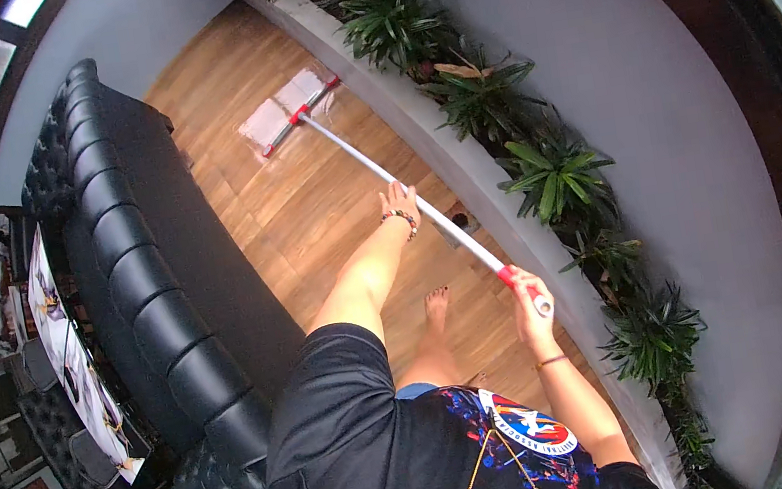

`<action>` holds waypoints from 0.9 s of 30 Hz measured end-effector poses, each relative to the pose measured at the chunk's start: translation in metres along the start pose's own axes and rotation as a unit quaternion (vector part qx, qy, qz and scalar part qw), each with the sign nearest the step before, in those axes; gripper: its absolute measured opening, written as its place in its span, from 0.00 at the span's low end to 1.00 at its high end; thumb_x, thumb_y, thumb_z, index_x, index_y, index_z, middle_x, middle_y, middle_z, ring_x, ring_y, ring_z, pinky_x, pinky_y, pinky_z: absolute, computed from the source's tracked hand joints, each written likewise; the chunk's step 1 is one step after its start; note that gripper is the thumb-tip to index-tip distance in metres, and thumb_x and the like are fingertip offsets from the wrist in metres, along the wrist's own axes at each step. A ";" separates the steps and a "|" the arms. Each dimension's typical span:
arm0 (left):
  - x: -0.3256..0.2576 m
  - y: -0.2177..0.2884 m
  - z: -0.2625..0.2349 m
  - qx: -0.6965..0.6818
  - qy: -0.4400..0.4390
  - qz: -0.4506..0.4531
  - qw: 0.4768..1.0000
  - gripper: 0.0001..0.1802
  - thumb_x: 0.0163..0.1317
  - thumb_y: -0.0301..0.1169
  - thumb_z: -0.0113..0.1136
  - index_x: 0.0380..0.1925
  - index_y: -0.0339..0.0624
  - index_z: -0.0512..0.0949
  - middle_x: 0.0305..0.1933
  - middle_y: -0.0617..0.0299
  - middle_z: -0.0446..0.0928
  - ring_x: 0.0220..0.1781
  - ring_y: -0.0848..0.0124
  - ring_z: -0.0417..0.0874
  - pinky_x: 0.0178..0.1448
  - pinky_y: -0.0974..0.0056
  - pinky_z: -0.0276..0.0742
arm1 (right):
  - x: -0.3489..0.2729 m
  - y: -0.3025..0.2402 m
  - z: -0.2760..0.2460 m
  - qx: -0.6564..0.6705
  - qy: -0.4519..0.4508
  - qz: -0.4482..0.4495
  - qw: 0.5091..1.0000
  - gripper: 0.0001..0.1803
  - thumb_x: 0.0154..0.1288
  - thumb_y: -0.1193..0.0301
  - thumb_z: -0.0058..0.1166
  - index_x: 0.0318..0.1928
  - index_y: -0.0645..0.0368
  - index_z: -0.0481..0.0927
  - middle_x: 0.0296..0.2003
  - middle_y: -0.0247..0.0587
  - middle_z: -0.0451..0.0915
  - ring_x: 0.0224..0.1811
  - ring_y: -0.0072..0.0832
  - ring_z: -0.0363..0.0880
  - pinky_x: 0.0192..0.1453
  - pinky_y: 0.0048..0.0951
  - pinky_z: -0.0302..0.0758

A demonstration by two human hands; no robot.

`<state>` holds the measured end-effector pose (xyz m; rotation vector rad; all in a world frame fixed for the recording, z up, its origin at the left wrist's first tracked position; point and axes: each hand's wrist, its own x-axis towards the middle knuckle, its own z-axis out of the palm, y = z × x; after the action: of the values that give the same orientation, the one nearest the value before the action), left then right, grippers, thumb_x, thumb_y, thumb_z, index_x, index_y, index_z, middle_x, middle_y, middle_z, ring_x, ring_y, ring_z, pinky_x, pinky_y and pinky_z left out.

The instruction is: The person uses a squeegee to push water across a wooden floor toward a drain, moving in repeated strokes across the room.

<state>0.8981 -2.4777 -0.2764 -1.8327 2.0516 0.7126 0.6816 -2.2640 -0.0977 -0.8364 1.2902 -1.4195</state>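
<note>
A long-handled flat mop (355, 153) slants away from me, with a whitish pole, a red joint and a wide pale pink pad (266, 124) on the floor. Its head lies near the far end of the wooden floor, between the sofa and the planter. My left hand (400, 203), with a beaded bracelet at the wrist, is closed on the middle of the pole. Around the red grip at the pole's near end, my right hand (529, 305) is wrapped, the end cap showing beside the fingers.
On the left stands a black tufted leather sofa (131, 233). A long raised grey planter (434, 127) with several green plants (558, 179) runs along the right wall. My bare foot (437, 310) is on the wooden floor (244, 206). A marble-patterned tabletop (76, 368) shows beyond the sofa.
</note>
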 end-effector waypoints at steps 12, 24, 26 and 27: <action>-0.189 0.121 0.056 0.083 -0.086 0.162 0.980 0.51 0.46 0.47 0.64 0.67 0.41 0.50 0.70 0.30 0.41 0.73 0.41 0.41 0.74 0.44 0.38 | -0.186 -0.081 -0.125 0.018 0.081 0.024 0.996 0.06 0.63 0.77 0.53 0.29 0.59 0.71 0.39 0.41 0.76 0.55 0.36 0.72 0.63 0.40 0.64; -0.363 0.277 0.144 0.010 -0.070 0.274 0.959 0.45 0.46 0.44 0.63 0.60 0.33 0.54 0.66 0.32 0.51 0.72 0.40 0.45 0.73 0.42 0.44 | -0.349 -0.177 -0.290 0.048 0.123 0.024 0.991 0.05 0.63 0.74 0.53 0.32 0.59 0.71 0.41 0.40 0.74 0.54 0.36 0.71 0.59 0.42 0.72; -0.391 0.309 0.148 0.016 -0.068 0.289 0.955 0.44 0.46 0.42 0.63 0.59 0.33 0.55 0.65 0.34 0.53 0.72 0.41 0.47 0.71 0.40 0.45 | -0.370 -0.200 -0.315 0.036 0.120 0.024 0.992 0.05 0.63 0.74 0.53 0.32 0.59 0.72 0.40 0.39 0.74 0.54 0.36 0.72 0.59 0.42 0.72; -0.402 0.320 0.153 0.017 -0.066 0.296 0.953 0.44 0.46 0.43 0.63 0.60 0.34 0.54 0.65 0.36 0.54 0.72 0.41 0.48 0.70 0.37 0.47 | -0.379 -0.213 -0.324 0.039 0.123 0.029 0.991 0.05 0.63 0.74 0.53 0.32 0.59 0.72 0.40 0.39 0.74 0.54 0.36 0.72 0.59 0.42 0.72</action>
<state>0.6248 -2.0378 -0.1385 -1.0991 2.5123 0.9031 0.4290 -1.8253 0.0960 -0.5800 1.4211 -1.5524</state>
